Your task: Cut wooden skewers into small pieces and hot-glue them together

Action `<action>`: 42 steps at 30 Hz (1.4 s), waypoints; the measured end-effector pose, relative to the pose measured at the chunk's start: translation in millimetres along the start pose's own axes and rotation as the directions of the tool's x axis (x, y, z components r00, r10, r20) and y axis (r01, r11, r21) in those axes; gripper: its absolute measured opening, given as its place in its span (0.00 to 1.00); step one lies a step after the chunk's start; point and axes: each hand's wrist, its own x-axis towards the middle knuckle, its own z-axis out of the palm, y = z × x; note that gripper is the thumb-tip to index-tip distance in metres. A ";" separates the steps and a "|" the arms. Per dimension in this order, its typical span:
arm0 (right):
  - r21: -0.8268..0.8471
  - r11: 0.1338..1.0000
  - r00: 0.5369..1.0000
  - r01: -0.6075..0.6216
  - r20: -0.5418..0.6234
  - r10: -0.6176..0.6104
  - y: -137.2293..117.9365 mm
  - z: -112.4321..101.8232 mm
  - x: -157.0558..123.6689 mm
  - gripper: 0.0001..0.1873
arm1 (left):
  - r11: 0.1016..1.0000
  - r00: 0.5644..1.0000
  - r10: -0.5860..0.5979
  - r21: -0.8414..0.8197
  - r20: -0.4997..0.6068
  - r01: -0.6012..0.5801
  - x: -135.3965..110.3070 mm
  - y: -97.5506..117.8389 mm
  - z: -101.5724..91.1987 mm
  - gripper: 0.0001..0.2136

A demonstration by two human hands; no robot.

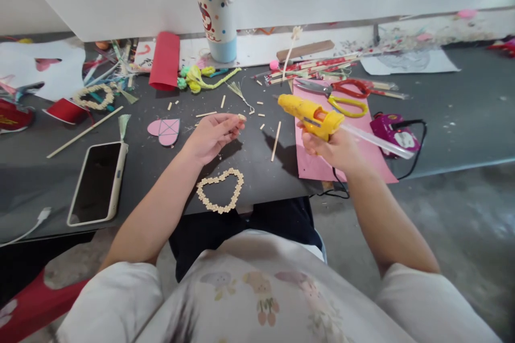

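My right hand [336, 147] is wrapped round the grip of a yellow glue gun [309, 112], whose nozzle points left and whose clear glue stick juts out to the right. My left hand [213, 134] is raised palm up over the dark table [48, 182], its fingertips pinching a tiny pale stick piece [242, 117]. Below it, close to the table's front edge, lies a heart outline [220, 190] built of small wooden bits. A pink paper heart [164, 131] rests left of my left hand.
A phone [97, 182] lies at the front left. Pink paper [322, 163] carries scissors [341, 94] with red and yellow handles. A purple gadget [394, 133] with a black cable sits to the right. A dotted bottle [217, 10], red roll [164, 60] and scattered sticks fill the back.
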 end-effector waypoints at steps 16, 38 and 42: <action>0.376 0.920 0.973 -0.113 0.228 0.026 -3.6 19.8 21.8 0.19 | 0.992 0.989 0.125 0.027 -0.082 -0.123 -1.3 0.1 5.0 0.10; 0.384 0.922 0.944 -0.042 0.316 -0.089 -1.0 21.5 23.0 0.18 | 0.993 0.990 0.114 0.049 -0.083 -0.110 -3.4 -1.1 5.8 0.11; 0.376 0.926 0.943 -0.041 0.320 -0.088 0.2 21.1 23.3 0.17 | 0.992 0.989 0.110 0.069 -0.103 -0.103 -3.8 -0.5 6.9 0.12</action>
